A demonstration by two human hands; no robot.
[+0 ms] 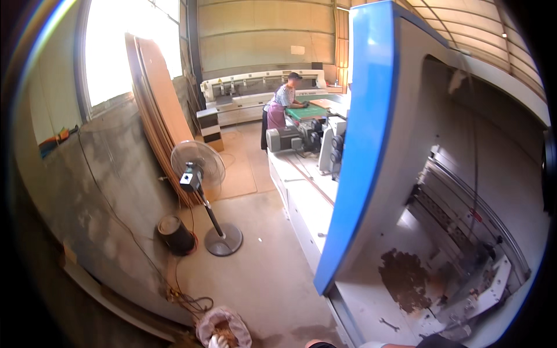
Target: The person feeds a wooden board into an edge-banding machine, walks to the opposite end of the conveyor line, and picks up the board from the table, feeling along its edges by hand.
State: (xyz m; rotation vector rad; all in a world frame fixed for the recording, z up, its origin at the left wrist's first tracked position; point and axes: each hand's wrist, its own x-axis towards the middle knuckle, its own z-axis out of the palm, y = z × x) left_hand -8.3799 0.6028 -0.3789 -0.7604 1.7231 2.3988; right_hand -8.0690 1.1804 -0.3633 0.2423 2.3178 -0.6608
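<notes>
Left hand [218,341], seemingly white-gloved, is at the mouth of the sack [213,315] on the floor, beside brown scraps [229,332]; grip cannot be determined. Right hand: not discernible. Current step: probably scrap handling. Next move calls for clearing the rim.

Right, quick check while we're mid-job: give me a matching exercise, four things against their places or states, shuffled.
1. Wrench
2. Sack
3. Fan
4. Tall boards

A. Leaning against the wall by the window
B. Open at the top, brown scraps inside
C. Lying near a brown patch
D. Standing upright on a round base

Pairs: 1-C, 2-B, 3-D, 4-A
</notes>
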